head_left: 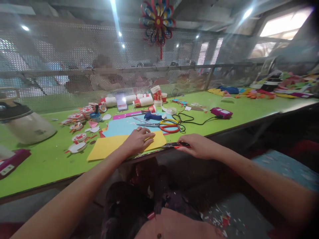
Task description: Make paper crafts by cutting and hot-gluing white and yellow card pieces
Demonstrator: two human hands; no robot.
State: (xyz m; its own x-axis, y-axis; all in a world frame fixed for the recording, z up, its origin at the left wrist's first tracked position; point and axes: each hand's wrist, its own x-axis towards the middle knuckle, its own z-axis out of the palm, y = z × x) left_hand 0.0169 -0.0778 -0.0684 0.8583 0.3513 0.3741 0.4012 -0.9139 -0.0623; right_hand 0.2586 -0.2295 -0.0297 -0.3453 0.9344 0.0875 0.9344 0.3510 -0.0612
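Note:
My left hand [140, 141] lies with its fingers stretched over a yellow sheet [107, 147], pressing it against the green table near the front edge. A pair of scissors [170, 145] with dark and red handles is gripped in my right hand [195, 146]. Its blades meet the right end of the yellow sheet. Beyond the sheet lie light blue paper [119, 127], orange-handled scissors [169, 126] and yellow-handled scissors [171, 121]. A dark blue tool [153, 116], perhaps a glue gun, rests on the blue paper.
A purple power strip [221, 113] with a black cord lies to the right. Paper cups [156, 94] stand at the back. Round paper crafts [78, 137] and a kettle [27, 122] are at left. Behind the green table [50, 159] rises a perforated metal screen [74, 49].

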